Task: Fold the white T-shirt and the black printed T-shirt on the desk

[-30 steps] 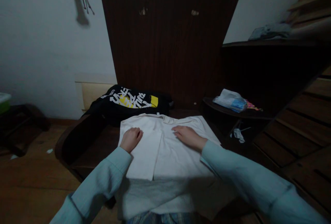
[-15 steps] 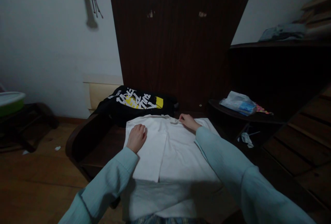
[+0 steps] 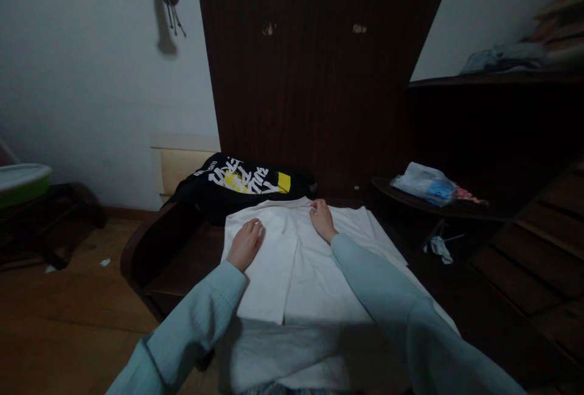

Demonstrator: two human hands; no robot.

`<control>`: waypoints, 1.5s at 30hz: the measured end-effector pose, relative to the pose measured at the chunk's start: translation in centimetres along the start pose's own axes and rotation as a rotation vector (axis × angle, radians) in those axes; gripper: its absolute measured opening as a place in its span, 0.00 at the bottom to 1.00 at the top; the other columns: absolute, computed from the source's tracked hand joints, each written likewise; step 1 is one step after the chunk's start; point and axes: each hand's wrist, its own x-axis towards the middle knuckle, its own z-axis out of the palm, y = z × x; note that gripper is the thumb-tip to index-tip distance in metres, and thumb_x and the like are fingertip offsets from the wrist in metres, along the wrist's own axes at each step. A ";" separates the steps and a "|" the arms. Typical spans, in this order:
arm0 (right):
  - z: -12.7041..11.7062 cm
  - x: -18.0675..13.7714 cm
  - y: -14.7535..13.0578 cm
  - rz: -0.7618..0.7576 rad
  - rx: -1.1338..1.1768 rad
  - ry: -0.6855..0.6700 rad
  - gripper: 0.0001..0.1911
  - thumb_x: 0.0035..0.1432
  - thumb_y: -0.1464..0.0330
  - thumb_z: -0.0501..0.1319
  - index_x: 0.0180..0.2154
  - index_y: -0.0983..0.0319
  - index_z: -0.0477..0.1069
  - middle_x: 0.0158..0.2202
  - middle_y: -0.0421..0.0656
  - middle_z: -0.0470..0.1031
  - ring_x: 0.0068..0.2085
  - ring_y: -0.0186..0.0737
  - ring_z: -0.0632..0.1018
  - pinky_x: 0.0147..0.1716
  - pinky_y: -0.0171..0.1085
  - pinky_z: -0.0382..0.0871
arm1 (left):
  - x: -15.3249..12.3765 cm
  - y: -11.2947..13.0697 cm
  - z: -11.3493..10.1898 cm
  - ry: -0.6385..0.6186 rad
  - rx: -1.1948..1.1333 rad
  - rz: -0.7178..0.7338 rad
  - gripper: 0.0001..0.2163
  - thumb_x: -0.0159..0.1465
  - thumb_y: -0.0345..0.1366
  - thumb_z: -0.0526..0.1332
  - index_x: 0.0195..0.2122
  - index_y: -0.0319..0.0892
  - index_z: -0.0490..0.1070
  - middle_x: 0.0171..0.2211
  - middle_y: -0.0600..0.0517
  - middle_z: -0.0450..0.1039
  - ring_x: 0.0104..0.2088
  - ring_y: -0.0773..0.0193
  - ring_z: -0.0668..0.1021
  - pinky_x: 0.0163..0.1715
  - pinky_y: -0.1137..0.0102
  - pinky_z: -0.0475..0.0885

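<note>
A white shirt (image 3: 319,273) lies spread on a dark wooden table (image 3: 155,249), its left side folded in over the middle. My left hand (image 3: 245,243) rests flat on that folded flap near the shoulder, fingers stretched out. My right hand (image 3: 322,220) lies at the collar at the shirt's far edge, fingers down on the cloth; whether it pinches the fabric is not clear. Both arms wear pale blue sleeves.
A black garment (image 3: 241,183) with white and yellow print lies at the table's far side against a dark wooden panel. A low round shelf (image 3: 410,203) at the right holds a plastic bag (image 3: 424,183). Wooden steps rise at the far right. A green basin (image 3: 20,177) sits at the left.
My right hand has moved from the shirt's right chest up and leftward to the collar. My left hand has stayed on the folded flap, with its fingers flatter.
</note>
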 end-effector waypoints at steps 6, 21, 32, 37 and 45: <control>1.0 -2.0 -2.3 -0.036 0.006 -0.095 0.11 0.49 0.76 0.46 0.33 0.61 0.63 0.35 0.43 0.66 0.35 0.37 0.69 0.38 0.36 0.64 | 1.2 0.7 -1.6 -0.275 -0.037 0.052 0.13 0.64 0.34 0.45 0.35 0.40 0.69 0.36 0.46 0.71 0.37 0.61 0.73 0.38 0.68 0.68; 1.6 -2.0 -2.1 -0.117 -0.102 -0.226 0.19 0.59 0.67 0.47 0.49 0.66 0.64 0.49 0.49 0.69 0.51 0.41 0.67 0.52 0.40 0.58 | 3.8 0.9 1.2 0.194 -0.250 -0.132 0.13 0.61 0.32 0.47 0.45 0.39 0.63 0.44 0.44 0.67 0.47 0.59 0.68 0.49 0.62 0.63; 1.6 -2.1 -2.2 -0.199 -0.151 -0.276 0.20 0.60 0.67 0.46 0.50 0.68 0.64 0.52 0.52 0.66 0.54 0.43 0.65 0.54 0.43 0.56 | 4.2 0.4 2.1 0.011 -0.119 -0.218 0.21 0.62 0.39 0.48 0.55 0.38 0.58 0.59 0.41 0.54 0.59 0.48 0.56 0.53 0.53 0.55; 1.3 -2.3 -2.6 -0.205 -0.167 -0.261 0.19 0.60 0.67 0.46 0.48 0.67 0.65 0.52 0.52 0.66 0.53 0.43 0.65 0.53 0.43 0.56 | 4.2 -0.1 2.4 0.084 -0.184 -0.267 0.19 0.62 0.39 0.48 0.53 0.38 0.59 0.57 0.41 0.57 0.58 0.50 0.58 0.53 0.54 0.56; 0.9 -2.4 -3.0 -0.232 -0.211 -0.197 0.13 0.56 0.73 0.47 0.37 0.66 0.68 0.38 0.50 0.69 0.43 0.44 0.67 0.46 0.42 0.61 | 4.1 -0.2 1.5 0.270 -0.342 -0.357 0.12 0.62 0.34 0.46 0.41 0.39 0.65 0.40 0.44 0.68 0.44 0.58 0.70 0.47 0.62 0.65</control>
